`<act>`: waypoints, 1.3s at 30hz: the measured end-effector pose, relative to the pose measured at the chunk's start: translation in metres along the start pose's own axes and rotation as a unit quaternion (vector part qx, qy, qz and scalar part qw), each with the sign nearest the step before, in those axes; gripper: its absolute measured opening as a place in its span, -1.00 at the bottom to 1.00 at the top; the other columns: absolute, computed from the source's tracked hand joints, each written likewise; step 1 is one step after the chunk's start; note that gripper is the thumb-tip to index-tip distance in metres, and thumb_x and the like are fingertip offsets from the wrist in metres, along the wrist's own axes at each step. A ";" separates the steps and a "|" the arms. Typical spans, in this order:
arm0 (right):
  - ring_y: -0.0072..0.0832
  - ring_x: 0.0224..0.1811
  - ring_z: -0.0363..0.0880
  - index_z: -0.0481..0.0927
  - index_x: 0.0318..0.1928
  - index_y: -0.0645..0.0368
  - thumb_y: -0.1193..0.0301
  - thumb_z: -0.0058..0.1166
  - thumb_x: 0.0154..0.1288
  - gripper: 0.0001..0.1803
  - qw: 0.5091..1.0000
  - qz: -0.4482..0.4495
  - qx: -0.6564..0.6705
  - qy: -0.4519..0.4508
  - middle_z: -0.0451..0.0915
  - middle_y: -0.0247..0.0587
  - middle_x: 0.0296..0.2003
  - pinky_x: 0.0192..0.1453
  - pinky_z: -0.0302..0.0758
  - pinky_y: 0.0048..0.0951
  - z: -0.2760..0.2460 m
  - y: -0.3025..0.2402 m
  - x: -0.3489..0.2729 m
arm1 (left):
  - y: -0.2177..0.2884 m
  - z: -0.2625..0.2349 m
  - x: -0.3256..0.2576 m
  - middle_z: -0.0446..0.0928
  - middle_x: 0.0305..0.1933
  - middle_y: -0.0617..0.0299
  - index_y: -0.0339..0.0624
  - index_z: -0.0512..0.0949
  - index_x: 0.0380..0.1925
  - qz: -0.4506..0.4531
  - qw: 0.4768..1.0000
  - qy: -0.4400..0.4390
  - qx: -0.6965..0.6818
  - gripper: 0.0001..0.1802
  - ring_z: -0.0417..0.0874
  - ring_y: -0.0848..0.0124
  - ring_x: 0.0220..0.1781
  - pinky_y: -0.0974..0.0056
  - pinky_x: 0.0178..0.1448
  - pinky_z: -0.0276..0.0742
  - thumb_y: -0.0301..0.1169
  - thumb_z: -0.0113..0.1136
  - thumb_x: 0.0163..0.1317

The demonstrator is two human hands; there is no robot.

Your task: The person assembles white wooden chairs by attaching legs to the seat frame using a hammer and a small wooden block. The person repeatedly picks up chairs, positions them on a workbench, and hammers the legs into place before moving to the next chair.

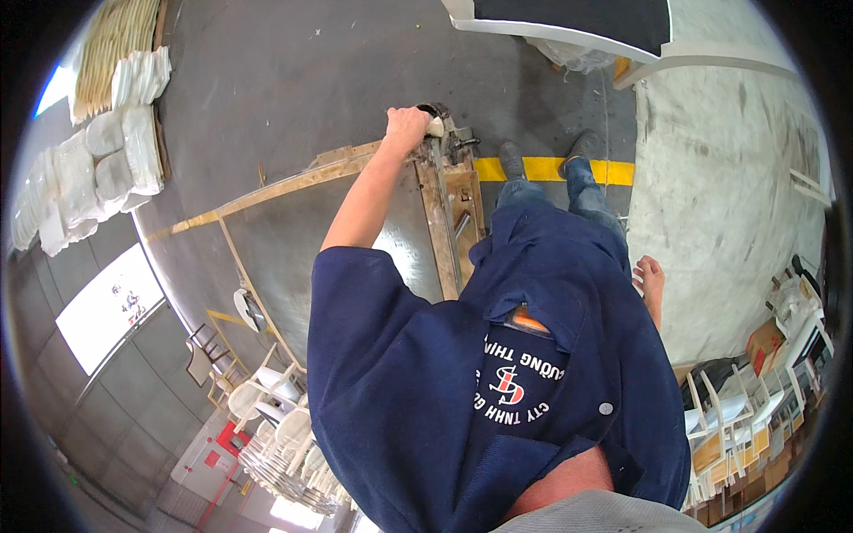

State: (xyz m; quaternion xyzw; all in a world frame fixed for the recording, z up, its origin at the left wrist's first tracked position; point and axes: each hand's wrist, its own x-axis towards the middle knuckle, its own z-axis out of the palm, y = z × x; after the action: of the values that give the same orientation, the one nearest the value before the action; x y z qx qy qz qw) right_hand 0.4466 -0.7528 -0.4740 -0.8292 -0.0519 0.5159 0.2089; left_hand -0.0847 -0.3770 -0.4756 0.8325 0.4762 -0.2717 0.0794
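My left hand [407, 130] reaches out over the corner of a wood-edged workbench [434, 209]. Its fingers are closed beside a small pale piece [435, 127] and a dark rounded part [426, 110]; what lies in the grip is hidden. Next to them a dark metal fitting [462, 140] sticks out from the bench corner. My right hand [651, 277] hangs low at my right side, fingers loosely bent and apart, with nothing visible in it. It is nearest to a pale, scuffed surface [711, 222].
A yellow line [542, 169] crosses the grey floor by my shoes. Wrapped white bundles [93, 164] are stacked at far left. Chairs [267, 391] crowd the lower left, and chair frames [733, 417] the lower right. A black-topped, white-edged panel [569, 27] stands ahead.
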 end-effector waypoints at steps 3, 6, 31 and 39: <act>-0.47 -0.12 0.55 0.47 0.13 0.15 0.19 0.07 0.32 -0.54 1.000 -0.010 0.013 -0.001 0.57 -0.29 -0.11 -0.12 0.51 -0.38 0.005 -0.008 -0.002 | -0.002 -0.006 -0.003 0.68 -0.34 0.13 -0.09 0.66 -0.44 -0.005 1.000 -0.007 -0.015 -0.90 0.73 0.17 -0.23 0.03 -0.16 0.51 -0.47 0.19 0.02; -0.51 -0.17 0.54 0.48 0.12 0.16 0.18 0.07 0.32 -0.55 1.000 -0.025 0.016 0.002 0.56 -0.31 -0.15 -0.15 0.51 -0.38 0.016 -0.009 -0.003 | -0.005 0.002 -0.001 0.68 -0.33 0.09 -0.11 0.66 -0.45 -0.011 1.000 0.008 -0.013 -0.89 0.72 0.14 -0.23 -0.01 -0.13 0.52 -0.48 0.18 0.01; -0.27 -0.06 0.62 0.43 0.09 0.22 0.17 -0.04 0.41 -0.57 0.798 -0.101 0.526 -0.276 0.58 -0.01 -0.06 -0.06 0.62 -0.19 -0.096 -0.085 0.064 | 0.370 -0.085 0.152 0.61 -0.50 -0.05 -0.28 0.63 -0.53 0.146 0.936 -0.005 -0.319 -0.50 0.67 0.03 -0.39 0.07 -0.25 0.55 0.02 0.22 0.11; -0.24 -0.04 0.63 0.39 0.08 0.25 0.13 -0.16 0.48 -0.57 0.503 -0.064 0.825 -0.248 0.55 0.08 -0.02 -0.10 0.68 -0.16 -0.181 0.017 0.142 | 0.456 -0.140 0.253 0.60 -0.61 0.06 -0.28 0.62 -0.46 0.039 0.927 -0.075 -0.365 -0.62 0.66 0.28 -0.59 0.21 -0.43 0.58 -0.14 0.10 0.20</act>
State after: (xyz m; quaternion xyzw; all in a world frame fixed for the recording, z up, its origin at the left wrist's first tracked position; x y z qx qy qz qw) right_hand 0.6686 -0.7783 -0.5307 -0.1138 0.2953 0.4946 0.8095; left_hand 0.4503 -0.3762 -0.5489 0.7409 0.5027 -0.1375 0.4237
